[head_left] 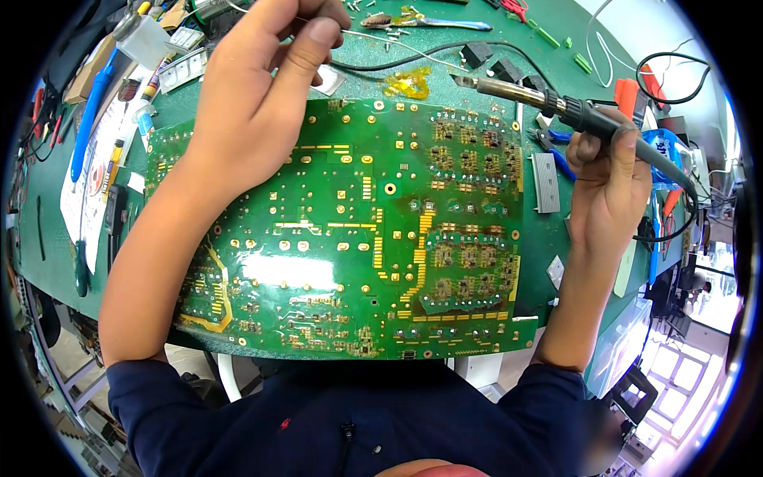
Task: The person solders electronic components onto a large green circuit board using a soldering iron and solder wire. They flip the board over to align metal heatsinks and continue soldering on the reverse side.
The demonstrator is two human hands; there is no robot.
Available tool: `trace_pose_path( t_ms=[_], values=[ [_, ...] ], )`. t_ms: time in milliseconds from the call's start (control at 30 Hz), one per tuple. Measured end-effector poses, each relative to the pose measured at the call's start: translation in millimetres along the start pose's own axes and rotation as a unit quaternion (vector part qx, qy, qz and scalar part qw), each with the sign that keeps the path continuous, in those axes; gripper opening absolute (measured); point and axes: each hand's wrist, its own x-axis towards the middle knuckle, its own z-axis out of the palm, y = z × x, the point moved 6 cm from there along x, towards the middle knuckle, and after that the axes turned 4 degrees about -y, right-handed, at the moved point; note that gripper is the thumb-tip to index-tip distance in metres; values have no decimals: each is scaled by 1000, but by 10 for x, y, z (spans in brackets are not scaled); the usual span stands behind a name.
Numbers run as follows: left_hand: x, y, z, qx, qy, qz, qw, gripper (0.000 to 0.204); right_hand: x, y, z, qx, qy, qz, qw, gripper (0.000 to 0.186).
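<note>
A large green circuit board (318,208) lies flat in front of me, with gold pads and dense clusters of small components on its right side. My left hand (254,103) is raised over its far left part, fingers pinched on a thin silvery solder wire (397,41) that trails off to the right. In my right hand (608,187), beyond the board's right edge, is a soldering iron (592,119). Its dark tip points left, above the far right part of the board and apart from it. The iron's grey cable loops down behind my hand.
Amber tape scraps (408,82) and black blocks (477,54) lie beyond the board. A brush (429,22) is at the far edge. Blue-handled cutters (560,151) and a finned metal heatsink (545,183) sit to the right. A clear bottle (141,41) and a blue tool (91,119) are left.
</note>
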Motion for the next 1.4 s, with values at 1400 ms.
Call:
trace_pose_path(
  t_ms=[1400],
  values=[
    [49, 189, 120, 134, -82, 94, 983, 20, -52, -33, 11, -53, -4, 8, 999, 44]
  ],
)
